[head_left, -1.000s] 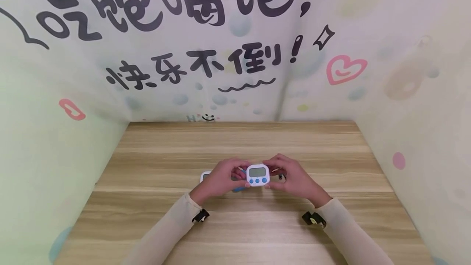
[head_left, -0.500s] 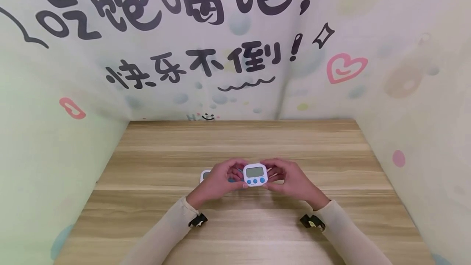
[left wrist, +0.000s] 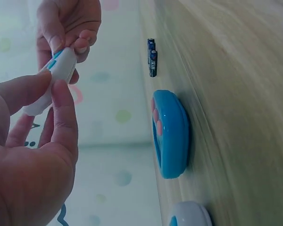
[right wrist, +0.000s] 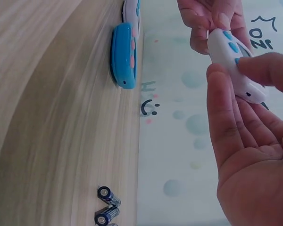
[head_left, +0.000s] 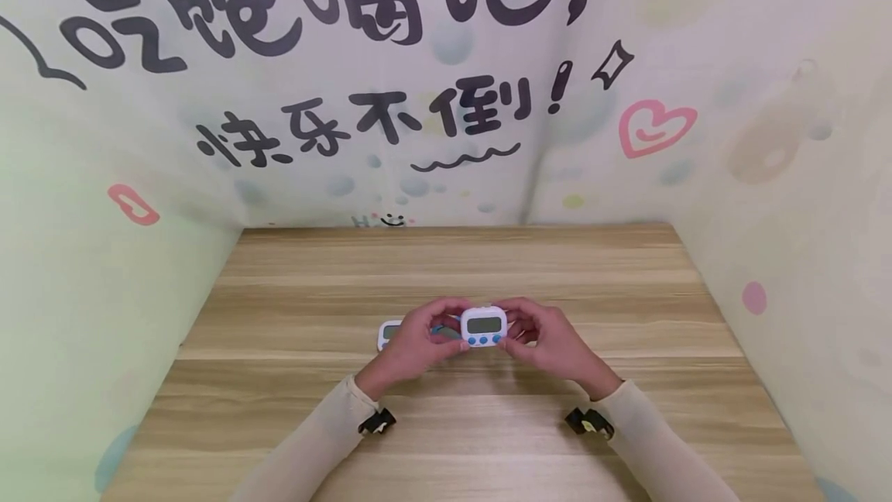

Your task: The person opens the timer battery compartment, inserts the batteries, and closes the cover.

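Note:
A white digital timer (head_left: 484, 326) with a grey screen and blue buttons is held up off the table between both hands. My left hand (head_left: 420, 341) pinches its left end, thumb at the front and fingers behind. At the other end my right hand (head_left: 553, 341) grips it, and in the right wrist view the right thumb (right wrist: 264, 70) lies on the end blue button. Below the hands, a blue timer (left wrist: 172, 134) with pink buttons stands on the table. A second white timer (head_left: 387, 333) is partly hidden behind the left hand.
Several small dark-blue batteries (right wrist: 107, 207) lie on the wooden table (head_left: 460, 424) to the right of the blue timer. Patterned walls (head_left: 446, 177) with lettering and drawings close in the back and both sides.
The white timer has shifted slightly left, and its face now looks shorter, so its tilt has changed. My right thumb has moved up from its lower corner onto the right button.

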### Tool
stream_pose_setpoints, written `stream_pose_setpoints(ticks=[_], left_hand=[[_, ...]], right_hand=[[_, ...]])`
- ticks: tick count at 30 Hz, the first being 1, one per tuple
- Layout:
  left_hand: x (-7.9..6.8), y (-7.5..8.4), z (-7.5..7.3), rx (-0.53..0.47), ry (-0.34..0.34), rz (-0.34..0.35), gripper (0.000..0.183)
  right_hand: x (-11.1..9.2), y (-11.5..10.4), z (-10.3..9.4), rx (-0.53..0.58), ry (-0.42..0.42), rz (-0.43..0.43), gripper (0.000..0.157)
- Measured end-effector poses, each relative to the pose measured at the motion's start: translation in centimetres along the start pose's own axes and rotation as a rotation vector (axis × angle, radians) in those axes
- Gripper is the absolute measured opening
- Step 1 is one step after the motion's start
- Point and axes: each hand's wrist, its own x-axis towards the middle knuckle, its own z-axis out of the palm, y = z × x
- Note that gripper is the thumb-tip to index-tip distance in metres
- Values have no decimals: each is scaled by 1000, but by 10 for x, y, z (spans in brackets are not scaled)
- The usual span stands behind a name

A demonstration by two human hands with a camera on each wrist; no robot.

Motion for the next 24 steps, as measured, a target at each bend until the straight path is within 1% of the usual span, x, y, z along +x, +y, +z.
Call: stream_pose_setpoints(ticks=[4,7,10,14,16,18,21,24], left_hand=[[-1,-2,-1,-2,-12,32,49],[-1,-2,0,-18,-8,36,49],[-2,-3,2,-52,4,34,47],[-4,-4,5,-83,20,36,43],[-5,-4,6,-67,36,37,42],[-6,-4,7,-57,47,26,41],[-6,-6,8,-44,55,-13,41],[-4,-6,8,-73,50,-44,43]], right_hand=[[0,0,1,39,4,-18,39],[0,-1,1,64,15,-23,35],[-1,-1,2,55,45,-27,33],[-2,-1,5,41,96,-6,28],[-2,-1,6,48,111,3,25],[-2,0,7,53,117,-3,23],[-2,1,9,43,122,-39,23],[0,2,9,38,138,-81,24]])
